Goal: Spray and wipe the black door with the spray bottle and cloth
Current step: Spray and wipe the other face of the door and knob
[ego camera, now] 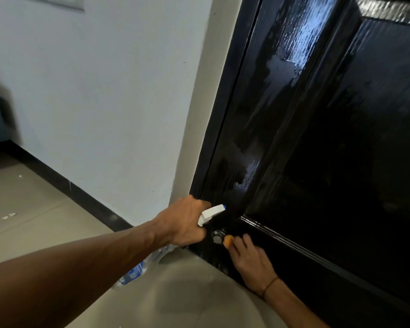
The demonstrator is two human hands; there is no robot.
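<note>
Beige floor tiles (40, 209) and a pale wall (104, 91) lie beyond my left hand (187, 223); the glossy black door (317, 138) rises above both hands. My left grips the spray bottle (152, 259), nozzle toward the door, body slanting back under my forearm. My right hand (251, 261) pinches an orange cloth (228, 241) against the door's bottom corner

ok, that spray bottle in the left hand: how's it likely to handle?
Spray bottle: the clear body looks like thin plastic, so probably light and squeezable. The left hand grips the neck below the white trigger head, so the body hangs beneath; any liquid may slosh. Probably slippery if wet.
</note>
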